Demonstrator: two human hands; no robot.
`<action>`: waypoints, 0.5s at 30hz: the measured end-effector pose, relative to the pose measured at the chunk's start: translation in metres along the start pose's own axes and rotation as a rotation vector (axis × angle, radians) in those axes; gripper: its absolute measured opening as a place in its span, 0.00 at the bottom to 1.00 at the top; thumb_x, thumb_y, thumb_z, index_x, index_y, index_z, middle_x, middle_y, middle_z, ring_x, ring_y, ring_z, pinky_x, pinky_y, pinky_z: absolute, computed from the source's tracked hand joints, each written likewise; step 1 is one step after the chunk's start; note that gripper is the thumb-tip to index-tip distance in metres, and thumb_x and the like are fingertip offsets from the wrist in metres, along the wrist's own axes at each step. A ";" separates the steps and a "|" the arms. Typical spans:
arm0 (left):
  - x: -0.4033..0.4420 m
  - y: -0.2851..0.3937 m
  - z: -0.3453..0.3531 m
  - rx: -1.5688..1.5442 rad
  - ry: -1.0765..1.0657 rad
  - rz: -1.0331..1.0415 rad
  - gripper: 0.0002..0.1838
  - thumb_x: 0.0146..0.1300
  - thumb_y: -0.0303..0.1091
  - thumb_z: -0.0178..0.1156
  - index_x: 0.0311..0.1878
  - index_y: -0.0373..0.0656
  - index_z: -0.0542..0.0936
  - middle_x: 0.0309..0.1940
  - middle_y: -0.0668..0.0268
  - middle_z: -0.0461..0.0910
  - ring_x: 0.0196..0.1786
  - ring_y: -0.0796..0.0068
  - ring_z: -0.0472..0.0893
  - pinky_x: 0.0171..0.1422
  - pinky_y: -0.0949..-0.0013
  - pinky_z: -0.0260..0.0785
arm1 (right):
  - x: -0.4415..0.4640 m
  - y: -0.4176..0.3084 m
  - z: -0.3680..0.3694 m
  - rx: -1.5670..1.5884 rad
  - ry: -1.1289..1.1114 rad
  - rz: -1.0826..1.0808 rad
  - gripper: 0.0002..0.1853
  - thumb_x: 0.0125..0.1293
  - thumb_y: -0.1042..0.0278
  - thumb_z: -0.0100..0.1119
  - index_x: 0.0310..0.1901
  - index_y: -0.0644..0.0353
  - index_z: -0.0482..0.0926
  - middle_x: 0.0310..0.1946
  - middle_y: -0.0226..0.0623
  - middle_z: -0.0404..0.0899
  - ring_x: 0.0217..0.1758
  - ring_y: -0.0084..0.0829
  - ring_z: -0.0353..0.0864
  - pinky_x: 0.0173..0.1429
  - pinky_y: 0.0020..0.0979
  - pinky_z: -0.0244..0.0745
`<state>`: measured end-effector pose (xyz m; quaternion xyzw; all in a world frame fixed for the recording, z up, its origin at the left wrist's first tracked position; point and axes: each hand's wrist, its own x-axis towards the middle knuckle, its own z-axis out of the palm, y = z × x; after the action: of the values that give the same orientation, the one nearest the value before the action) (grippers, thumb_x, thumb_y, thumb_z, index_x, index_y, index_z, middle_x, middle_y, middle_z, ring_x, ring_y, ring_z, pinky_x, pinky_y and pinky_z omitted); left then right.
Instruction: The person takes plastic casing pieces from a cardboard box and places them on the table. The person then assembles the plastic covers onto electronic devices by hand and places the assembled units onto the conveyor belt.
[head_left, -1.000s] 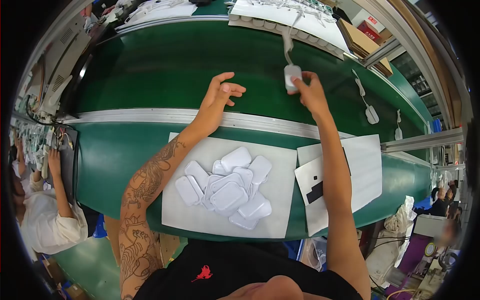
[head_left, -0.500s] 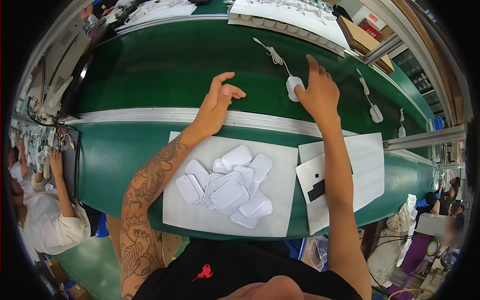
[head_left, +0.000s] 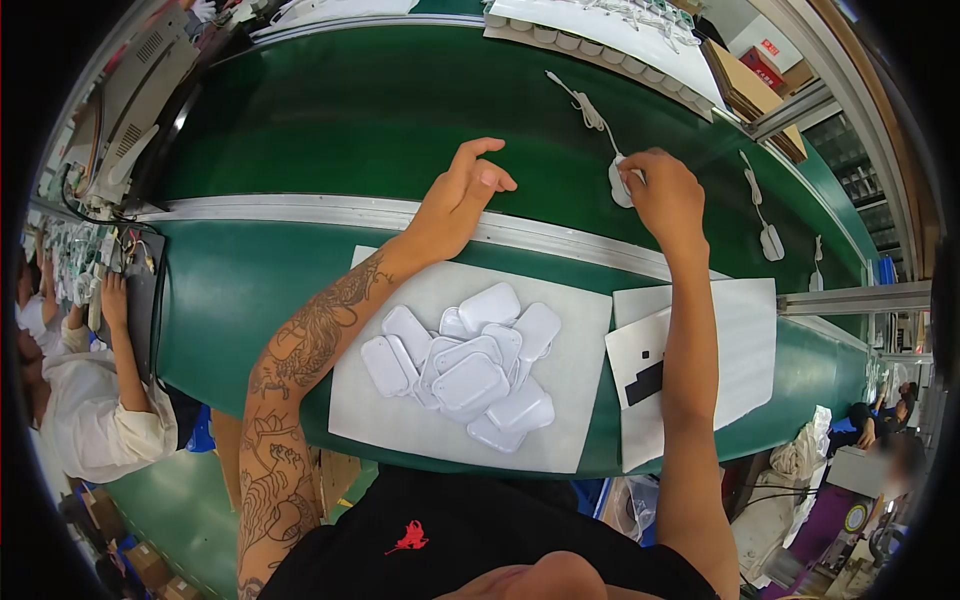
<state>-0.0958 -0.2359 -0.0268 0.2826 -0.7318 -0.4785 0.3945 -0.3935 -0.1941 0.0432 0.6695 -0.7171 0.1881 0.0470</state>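
Observation:
On the green belt lies a white charger with its bundled white cable stretched toward the far side. My right hand is closed at the charger's right side, thumb and fingers pinching its upper part near the cable end. My left hand hovers over the metal rail, holding nothing, with thumb and bent fingers apart. Below it, a loose heap of white rounded plastic covers rests on a white foam sheet.
Farther right on the belt lie two more white chargers. A second white sheet, partly under my right forearm, carries a piece with black marks. A board with more cables stands beyond the belt. Another person sits at left.
My right hand has closed from spread fingers onto the charger. My left hand keeps its shape. The whole view has shifted slightly.

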 end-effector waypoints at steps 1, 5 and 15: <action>0.000 0.000 0.000 0.007 -0.007 0.001 0.34 0.86 0.59 0.40 0.76 0.39 0.64 0.52 0.61 0.84 0.58 0.69 0.80 0.68 0.62 0.69 | 0.001 0.004 0.001 0.019 -0.069 0.035 0.06 0.66 0.68 0.69 0.40 0.51 0.92 0.41 0.34 0.89 0.44 0.43 0.89 0.48 0.42 0.82; -0.001 0.001 0.000 0.014 -0.020 0.002 0.33 0.86 0.57 0.40 0.75 0.38 0.65 0.51 0.61 0.85 0.57 0.69 0.81 0.67 0.62 0.70 | 0.003 0.010 0.001 -0.003 -0.107 0.037 0.07 0.64 0.69 0.68 0.41 0.52 0.92 0.44 0.33 0.90 0.45 0.44 0.89 0.49 0.42 0.82; -0.001 0.000 0.000 0.027 -0.034 0.020 0.31 0.87 0.55 0.40 0.74 0.37 0.68 0.49 0.59 0.86 0.55 0.69 0.82 0.67 0.62 0.70 | 0.007 0.020 -0.009 -0.015 -0.124 0.076 0.12 0.64 0.74 0.58 0.40 0.51 0.91 0.41 0.34 0.91 0.44 0.45 0.90 0.48 0.41 0.83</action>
<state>-0.0952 -0.2353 -0.0275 0.2725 -0.7475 -0.4694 0.3830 -0.4153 -0.1968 0.0493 0.6516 -0.7450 0.1427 0.0003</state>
